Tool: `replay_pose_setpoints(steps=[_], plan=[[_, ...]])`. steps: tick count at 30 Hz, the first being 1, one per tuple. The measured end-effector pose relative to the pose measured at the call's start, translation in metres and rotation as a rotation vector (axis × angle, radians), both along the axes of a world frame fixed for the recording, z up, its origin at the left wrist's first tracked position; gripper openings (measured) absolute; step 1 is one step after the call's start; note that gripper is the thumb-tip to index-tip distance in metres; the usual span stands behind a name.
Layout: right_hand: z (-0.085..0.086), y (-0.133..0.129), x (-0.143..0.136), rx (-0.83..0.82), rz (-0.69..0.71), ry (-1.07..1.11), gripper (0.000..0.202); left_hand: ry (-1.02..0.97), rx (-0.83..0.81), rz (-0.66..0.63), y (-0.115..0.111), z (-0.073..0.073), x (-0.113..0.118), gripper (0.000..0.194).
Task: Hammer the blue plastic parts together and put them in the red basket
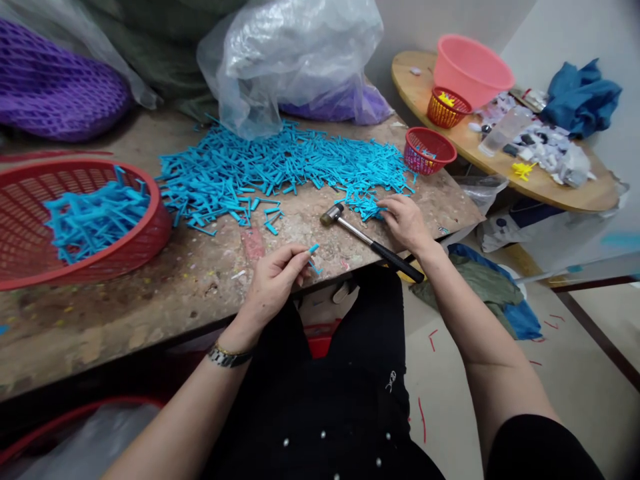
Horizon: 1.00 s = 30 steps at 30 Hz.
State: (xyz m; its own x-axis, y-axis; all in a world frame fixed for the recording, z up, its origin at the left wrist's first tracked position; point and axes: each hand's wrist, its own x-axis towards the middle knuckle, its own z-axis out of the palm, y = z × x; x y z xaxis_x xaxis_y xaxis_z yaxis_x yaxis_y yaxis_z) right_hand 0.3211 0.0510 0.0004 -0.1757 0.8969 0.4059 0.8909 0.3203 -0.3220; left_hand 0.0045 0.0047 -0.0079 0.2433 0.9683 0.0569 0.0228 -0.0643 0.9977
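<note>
My left hand (277,277) is closed over the table's front edge, pinching a small blue plastic piece (314,249) between thumb and forefinger. Another thin blue bit shows just under those fingertips. At the near right end of a spread heap of blue plastic pieces (280,163), my right hand (404,220) has its thumb and fingers drawn together on a blue piece, partly hidden by the fingers. Between the hands lies a hammer (357,233) with a metal head, its black grip passing beneath my right wrist and jutting over the edge.
A red basket (163,220) holding blue pieces stands at left. Beyond the heap sit a clear plastic bag (305,47) and a purple mesh bundle (60,87). At right are a small red basket (430,160) and an oval table (560,190) bearing a pink basin (470,73).
</note>
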Motion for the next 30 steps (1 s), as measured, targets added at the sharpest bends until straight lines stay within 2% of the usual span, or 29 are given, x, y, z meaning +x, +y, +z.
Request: replay_pose_setpoints(steps=[5, 8, 13, 18, 24, 30], plan=[[0.003, -0.008, 0.001, -0.034, -0.094, -0.038, 0.022, -0.001, -0.004, 0.002, 0.001, -0.001, 0.001, 0.029], [0.0, -0.01, -0.005, -0.102, -0.141, -0.113, 0.033, 0.01, 0.007, 0.0, 0.001, 0.0, 0.002, 0.028], [-0.008, -0.004, -0.016, -0.14, -0.107, -0.169, 0.038, 0.048, 0.032, -0.002, 0.0, 0.002, 0.003, 0.025], [-0.009, -0.001, -0.016, -0.122, -0.056, -0.086, 0.035, 0.059, 0.05, -0.01, 0.0, 0.002, 0.003, 0.024], [-0.003, -0.005, -0.005, -0.116, -0.135, 0.03, 0.025, 0.048, 0.073, -0.012, 0.002, -0.002, 0.003, 0.025], [0.0, -0.009, -0.008, -0.074, -0.162, 0.142, 0.021, 0.053, 0.093, -0.016, 0.002, -0.002, 0.004, 0.025]])
